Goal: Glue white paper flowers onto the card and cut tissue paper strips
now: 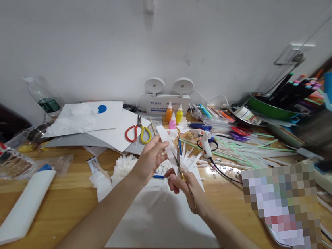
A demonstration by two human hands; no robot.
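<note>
Pinched in my left hand (pixel 152 158) is a white paper strip (pixel 168 143), held upright above the table. My right hand (pixel 188 188) grips a pair of scissors with gold-coloured handles (pixel 192 201), and the scissor blades (pixel 178 157) lie against the lower part of the strip. Whether the blades are fully closed is hard to make out. Cut paper strips (pixel 192 159) lie fanned out just behind my right hand. Beneath both hands is a large white sheet (pixel 162 225). Left of my left hand sits a fluffy white paper flower (pixel 123 167).
Red-and-yellow-handled scissors (pixel 139 131) lie on stacked white boards (pixel 110 137). Small paint bottles (pixel 179 114) stand by a white lamp unit (pixel 167 101). A glue gun (pixel 205 142) trails a cord on the right. A green pan (pixel 271 104) holds pens. A rolled white sheet (pixel 25 208) lies left.
</note>
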